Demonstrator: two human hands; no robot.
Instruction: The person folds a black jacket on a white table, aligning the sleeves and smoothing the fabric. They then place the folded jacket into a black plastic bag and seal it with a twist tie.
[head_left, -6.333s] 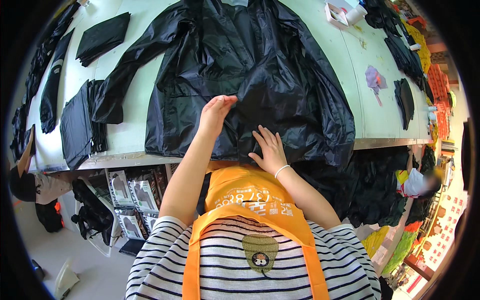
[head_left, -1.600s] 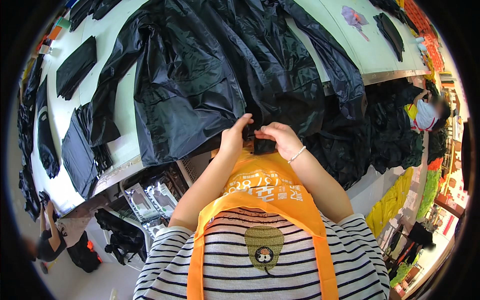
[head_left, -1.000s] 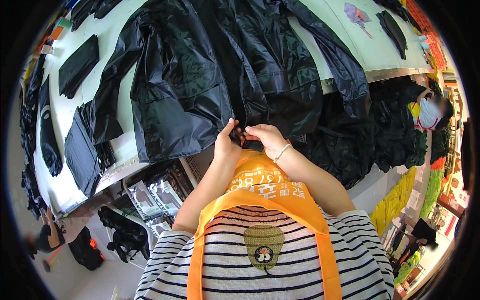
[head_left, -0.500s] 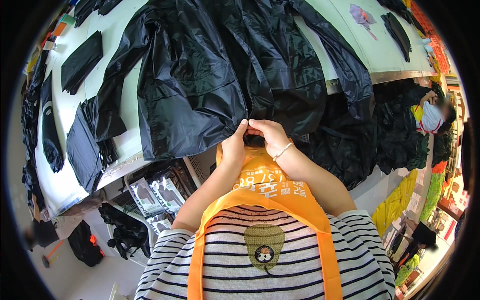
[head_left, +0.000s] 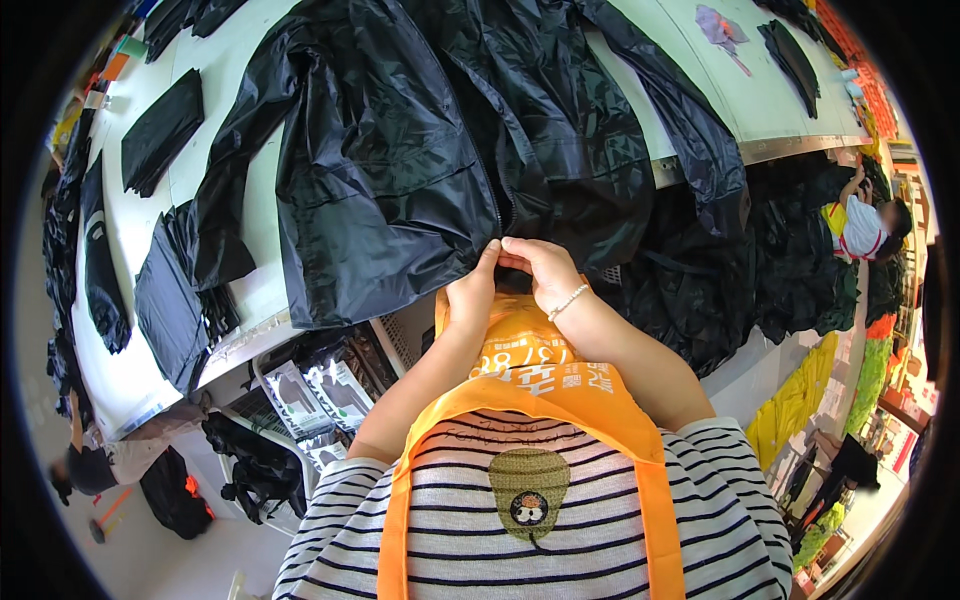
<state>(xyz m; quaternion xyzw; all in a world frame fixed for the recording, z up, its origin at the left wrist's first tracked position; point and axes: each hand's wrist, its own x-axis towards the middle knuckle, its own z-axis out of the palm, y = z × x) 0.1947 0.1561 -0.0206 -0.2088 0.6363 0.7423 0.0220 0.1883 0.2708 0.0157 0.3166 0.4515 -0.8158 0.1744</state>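
A shiny black jacket (head_left: 385, 185) lies spread over the white table, its sleeves out to both sides and its lower hem hanging toward me. The front zipper (head_left: 505, 195) runs down its middle, undone along the lower part. At the bottom of the zipper, my left hand (head_left: 470, 290) pinches one front edge between thumb and fingers. Right beside it, my right hand (head_left: 543, 268), with a beaded bracelet on the wrist, pinches the other edge. The fingertips of both hands nearly meet; the zipper's end between them is too small to make out.
Folded black garments (head_left: 163, 132) lie on the white table (head_left: 265, 195) to the left. Below its edge stands a rack with packaged items (head_left: 310, 395). Black garments (head_left: 690, 280) are heaped at the right, with yellow cloth (head_left: 795, 395) lower down. Other people are at far left and far right.
Both hands stay at the zipper's lower end, nearly unmoved. The jacket's left front panel hangs a little smoother and lower. A person at the far left has come further into view.
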